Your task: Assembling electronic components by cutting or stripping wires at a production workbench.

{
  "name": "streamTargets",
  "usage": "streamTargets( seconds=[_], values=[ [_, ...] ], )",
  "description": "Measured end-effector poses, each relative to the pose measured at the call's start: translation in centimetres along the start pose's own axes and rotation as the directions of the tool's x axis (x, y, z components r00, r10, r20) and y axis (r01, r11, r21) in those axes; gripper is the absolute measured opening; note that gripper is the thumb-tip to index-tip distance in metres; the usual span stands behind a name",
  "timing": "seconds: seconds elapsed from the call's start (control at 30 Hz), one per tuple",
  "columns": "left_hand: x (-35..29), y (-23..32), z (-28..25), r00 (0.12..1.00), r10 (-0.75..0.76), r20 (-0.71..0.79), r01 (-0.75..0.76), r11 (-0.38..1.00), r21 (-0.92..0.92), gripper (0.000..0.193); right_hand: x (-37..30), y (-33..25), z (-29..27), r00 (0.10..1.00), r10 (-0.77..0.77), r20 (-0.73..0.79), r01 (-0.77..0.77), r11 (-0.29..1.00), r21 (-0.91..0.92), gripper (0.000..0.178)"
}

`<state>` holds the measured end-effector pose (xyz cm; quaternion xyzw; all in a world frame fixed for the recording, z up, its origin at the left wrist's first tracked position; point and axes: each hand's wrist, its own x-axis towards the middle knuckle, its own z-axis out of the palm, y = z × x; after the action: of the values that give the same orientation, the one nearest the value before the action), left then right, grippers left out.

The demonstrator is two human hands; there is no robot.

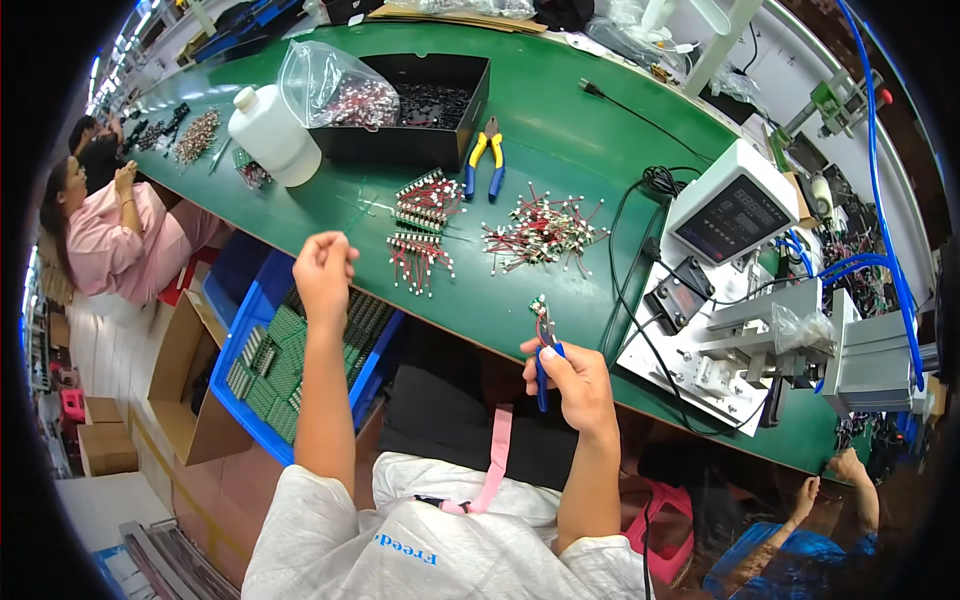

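My right hand (575,385) is closed around blue-handled pliers (544,378) near the front edge of the green table. At their jaws is a small green circuit board with red wires (540,305); whether the jaws grip it I cannot tell. Raised over the table edge to the left, my left hand (325,268) has its fingers curled together, and anything between them is hidden. Rows of small green boards with red wires (420,218) lie just right of that hand. A loose pile of wired boards (545,232) sits farther to the right.
Yellow-and-blue cutters (485,160) lie beside a black box (400,150) holding a plastic bag (335,85). A white bottle (270,135) stands left. On the right are a white display unit (735,200), cables and a metal fixture. A blue crate (228,385) holds green boards. Co-workers sit at both sides.
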<state>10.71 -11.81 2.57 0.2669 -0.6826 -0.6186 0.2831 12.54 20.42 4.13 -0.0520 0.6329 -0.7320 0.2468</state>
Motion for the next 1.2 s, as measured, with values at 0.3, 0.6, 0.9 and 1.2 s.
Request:
streamTargets(
  seconds=[0.3, 0.6, 0.9, 1.2],
  values=[
    [5.1, -0.8, -0.8, 0.718, 0.696, 0.009, -0.481, 0.488, 0.728, 0.037, 0.4, -0.4, 0.6, 0.998, -0.037, -0.049, 0.031, 0.992, -0.119, 0.024],
    [-6.8, 5.5, 6.3, 0.433, 0.509, 0.744, -0.537, 0.809, -0.240, 0.037, -0.3, -0.9, 0.2, 0.996, -0.081, 0.025, 0.084, 0.927, -0.365, 0.019],
    [-7.8, 4.9, 7.0, 0.406, 0.463, 0.788, -0.484, 0.840, -0.245, 0.024, -0.6, -0.7, 0.0, 0.995, -0.047, 0.089, 0.076, 0.927, -0.366, 0.018],
    [-7.8, 3.8, 7.1, 0.442, 0.503, 0.743, -0.355, 0.858, -0.370, 0.016, -0.5, -0.6, 0.2, 0.984, -0.006, 0.177, 0.035, 0.986, -0.161, 0.019]
  ],
)
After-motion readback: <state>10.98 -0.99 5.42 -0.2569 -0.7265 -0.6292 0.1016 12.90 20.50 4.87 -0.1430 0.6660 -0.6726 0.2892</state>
